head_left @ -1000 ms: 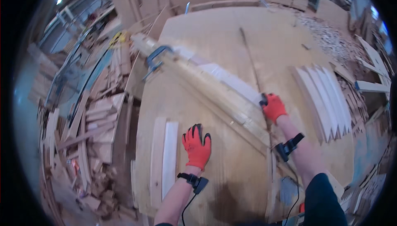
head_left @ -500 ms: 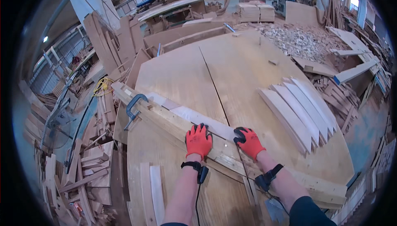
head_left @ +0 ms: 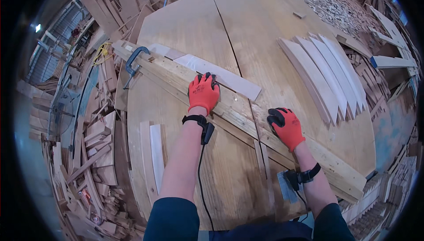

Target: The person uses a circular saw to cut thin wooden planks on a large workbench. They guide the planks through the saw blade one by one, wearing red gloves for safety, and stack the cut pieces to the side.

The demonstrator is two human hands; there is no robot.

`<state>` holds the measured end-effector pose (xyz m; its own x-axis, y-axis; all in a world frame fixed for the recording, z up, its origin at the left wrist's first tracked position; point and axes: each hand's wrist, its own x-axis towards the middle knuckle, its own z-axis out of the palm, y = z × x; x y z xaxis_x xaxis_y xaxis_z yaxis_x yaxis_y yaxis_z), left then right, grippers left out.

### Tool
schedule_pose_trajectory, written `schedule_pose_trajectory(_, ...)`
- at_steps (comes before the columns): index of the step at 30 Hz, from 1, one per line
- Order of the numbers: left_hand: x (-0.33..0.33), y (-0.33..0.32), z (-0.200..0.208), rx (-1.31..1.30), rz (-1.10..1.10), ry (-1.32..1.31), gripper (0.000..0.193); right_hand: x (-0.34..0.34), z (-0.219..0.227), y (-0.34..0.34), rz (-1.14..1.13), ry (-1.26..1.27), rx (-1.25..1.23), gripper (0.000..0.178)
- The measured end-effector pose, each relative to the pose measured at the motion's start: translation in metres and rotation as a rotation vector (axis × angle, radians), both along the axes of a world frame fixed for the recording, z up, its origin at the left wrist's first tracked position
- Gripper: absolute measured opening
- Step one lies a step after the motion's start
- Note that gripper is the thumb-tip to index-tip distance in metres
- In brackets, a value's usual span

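A long wooden beam (head_left: 247, 122) lies slanted across a big round plywood table (head_left: 265, 33). It runs from the far left edge down to the near right edge.

The left hand (head_left: 203, 92), in a red glove, lies flat and open on top of the beam, fingers spread, gripping nothing. Its fingertips reach a pale flat board (head_left: 221, 76) that lies along the far side of the beam.

The right hand (head_left: 287, 126), also in a red glove, rests on the beam lower down. Its fingers are bent a little over the far edge of the beam. I cannot tell if it grips the beam or only presses on it.

A blue clamp (head_left: 132, 64) sits at the far left end of the beam, right at the table edge.

To the right, a fan of curved pale boards (head_left: 324, 75) lies on the table, well apart from the hands. Between the fan and the beam the table is bare.

2 thin strips (head_left: 152, 152) lie near the left edge, beside the left arm.

Off the left edge of the table, scrap wood (head_left: 88, 144) is piled up close.
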<state>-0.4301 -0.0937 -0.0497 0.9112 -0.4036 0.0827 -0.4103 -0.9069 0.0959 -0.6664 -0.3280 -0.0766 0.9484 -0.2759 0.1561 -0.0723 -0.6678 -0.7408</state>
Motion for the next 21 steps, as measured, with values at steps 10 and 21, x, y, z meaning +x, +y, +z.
schedule_pose_trajectory(10,0.095,-0.022,0.005,-0.056,-0.006,0.0,0.051,0.102,-0.002,-0.006,-0.134,0.077,-0.092,0.026)
schedule_pose_trajectory(21,0.253,-0.071,-0.004,-0.034,0.002,-0.01,0.052,0.262,-0.01,-0.057,-0.227,0.085,-0.125,0.027)
